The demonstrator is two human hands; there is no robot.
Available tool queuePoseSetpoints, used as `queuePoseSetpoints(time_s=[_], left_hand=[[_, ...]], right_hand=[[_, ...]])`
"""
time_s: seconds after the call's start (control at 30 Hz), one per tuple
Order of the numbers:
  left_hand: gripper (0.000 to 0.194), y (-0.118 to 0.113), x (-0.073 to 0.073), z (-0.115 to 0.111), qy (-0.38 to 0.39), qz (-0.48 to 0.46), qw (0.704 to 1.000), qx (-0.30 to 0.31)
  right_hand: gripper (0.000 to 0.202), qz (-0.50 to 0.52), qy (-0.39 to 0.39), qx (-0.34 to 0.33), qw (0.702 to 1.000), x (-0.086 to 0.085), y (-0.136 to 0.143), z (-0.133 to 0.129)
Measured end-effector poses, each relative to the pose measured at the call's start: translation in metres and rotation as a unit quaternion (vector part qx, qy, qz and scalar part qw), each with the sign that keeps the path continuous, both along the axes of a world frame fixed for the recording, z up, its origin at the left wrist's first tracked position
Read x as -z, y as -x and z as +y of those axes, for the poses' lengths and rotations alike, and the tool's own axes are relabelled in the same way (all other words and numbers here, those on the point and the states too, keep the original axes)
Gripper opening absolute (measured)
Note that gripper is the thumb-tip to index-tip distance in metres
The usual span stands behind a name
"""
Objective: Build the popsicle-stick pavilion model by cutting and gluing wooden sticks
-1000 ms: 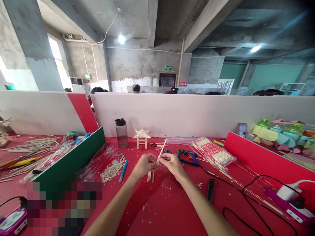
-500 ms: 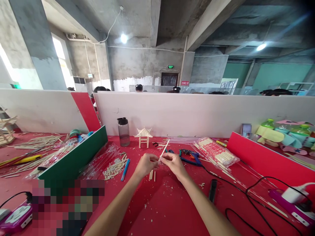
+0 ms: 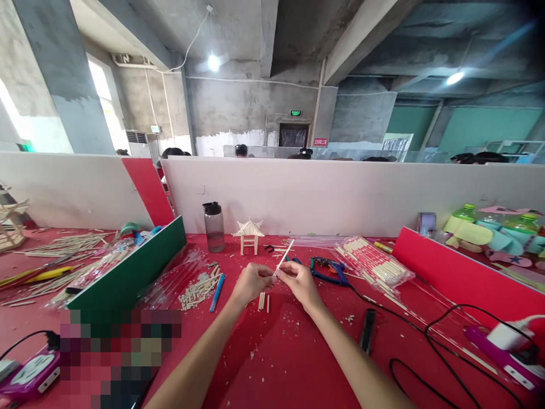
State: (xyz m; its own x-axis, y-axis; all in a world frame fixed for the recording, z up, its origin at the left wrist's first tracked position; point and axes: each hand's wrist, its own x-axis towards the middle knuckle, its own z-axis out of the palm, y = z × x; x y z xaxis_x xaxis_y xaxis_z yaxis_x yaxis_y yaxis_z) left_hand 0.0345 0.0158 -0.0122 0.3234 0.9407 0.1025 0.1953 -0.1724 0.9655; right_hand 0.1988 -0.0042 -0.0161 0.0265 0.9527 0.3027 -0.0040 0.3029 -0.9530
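Note:
Above the middle of the red table, my left hand [image 3: 254,279] and my right hand [image 3: 301,282] meet with fingertips closed around the lower end of a pale wooden stick [image 3: 285,257], which looks like a chopstick. It slants up and to the right. Whether something small sits between the fingertips is hidden. A few short cut sticks [image 3: 261,301] lie just below my left hand. Beyond the hands stands a small pavilion model [image 3: 249,236] made of sticks. Blue-handled pliers [image 3: 330,275] rest to the right of my right hand, near a glue gun's black cable.
Left are a pile of short stick pieces [image 3: 200,292], a blue pen-like tool [image 3: 217,292] and a water bottle [image 3: 214,230]. Packs of sticks [image 3: 374,262], a black box cutter-like object [image 3: 368,331] and loose cables lie right. Green [image 3: 136,272] and red [image 3: 460,267] boards flank the workspace.

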Motion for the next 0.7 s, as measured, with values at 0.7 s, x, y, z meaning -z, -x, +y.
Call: queuePoseSetpoints(time_s=[0.7], left_hand=[[0.046,-0.003,-0.005,-0.010,0.084,-0.059,0.994,0.043]], right_hand=[[0.037,0.009,0.026,-0.027,0.999,-0.002,-0.009,0.002]])
